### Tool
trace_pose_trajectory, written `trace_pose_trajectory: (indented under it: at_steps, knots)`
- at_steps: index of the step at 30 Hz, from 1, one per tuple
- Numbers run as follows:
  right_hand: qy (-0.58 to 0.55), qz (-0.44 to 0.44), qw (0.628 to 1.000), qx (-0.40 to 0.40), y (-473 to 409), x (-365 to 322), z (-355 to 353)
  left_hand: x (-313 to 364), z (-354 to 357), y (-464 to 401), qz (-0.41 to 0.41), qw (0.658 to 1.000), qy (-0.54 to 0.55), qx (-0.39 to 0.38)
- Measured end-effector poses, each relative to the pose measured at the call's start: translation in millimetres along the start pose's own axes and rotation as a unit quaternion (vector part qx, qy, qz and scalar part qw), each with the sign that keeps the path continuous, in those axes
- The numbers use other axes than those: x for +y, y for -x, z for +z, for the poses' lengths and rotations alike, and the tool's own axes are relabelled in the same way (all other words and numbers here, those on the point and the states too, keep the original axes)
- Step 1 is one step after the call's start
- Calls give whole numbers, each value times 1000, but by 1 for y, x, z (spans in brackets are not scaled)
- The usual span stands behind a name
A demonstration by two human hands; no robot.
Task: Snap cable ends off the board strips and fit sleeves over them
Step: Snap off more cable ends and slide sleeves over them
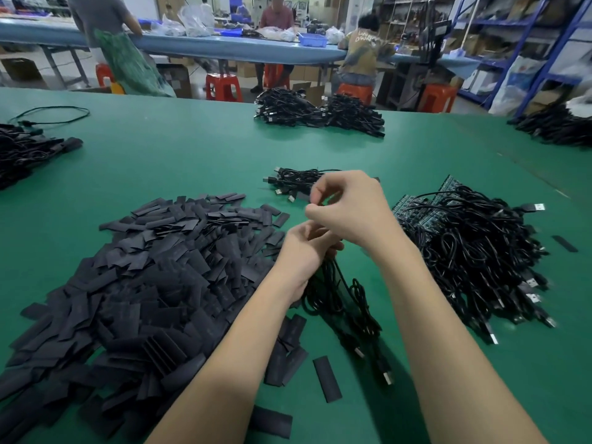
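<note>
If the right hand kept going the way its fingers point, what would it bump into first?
Probably the small bundle of finished cables just past the fingertips of the right hand, which point up and left across the table. Depth is hard to judge, so it might pass over them.

Two hands meet above a green table (179, 161). The left hand (306, 248) grips a bunch of black cables (342, 293) that hang down onto the table. The right hand (349, 208) is just above it, with its fingers curled in a pinch; what they pinch is too small to tell. A big heap of flat black sleeves (144, 283) lies to the left. To the right sits a pile of cables on green board strips (413, 208). A small bundle of cables (294, 182) lies behind the hands. More black piles (320, 112) sit far back.
</note>
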State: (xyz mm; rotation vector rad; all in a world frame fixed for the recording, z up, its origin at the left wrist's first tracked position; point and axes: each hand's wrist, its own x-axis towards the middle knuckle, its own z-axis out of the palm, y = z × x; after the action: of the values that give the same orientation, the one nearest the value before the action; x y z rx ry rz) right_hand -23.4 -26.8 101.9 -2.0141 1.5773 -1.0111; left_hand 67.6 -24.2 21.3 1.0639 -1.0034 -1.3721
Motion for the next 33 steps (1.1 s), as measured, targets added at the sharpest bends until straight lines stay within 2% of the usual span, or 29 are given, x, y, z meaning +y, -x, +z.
trace_pose_trajectory:
  at_steps: [4,7,10,14,18,27,33]
  knots:
    - [-151,65,986,28,11,30,-23,3,-4,0,-10,999,43,-31]
    - [-315,105,943,15,14,43,-33,8,-12,0,-26,994,94,-52]
    - [-410,138,901,-18,16,51,-33,14,-19,0,-44,988,133,-67]
    - [-447,149,881,-46,17,54,-26,16,-20,1,-41,986,140,-77]
    - [-461,151,874,-27,16,53,-21,16,-19,1,-44,984,150,-88]
    - [-551,157,818,-41,17,58,-28,24,-22,3,-43,986,121,-106]
    - [-556,160,815,-31,19,61,-28,33,-29,6,-45,987,60,-144]
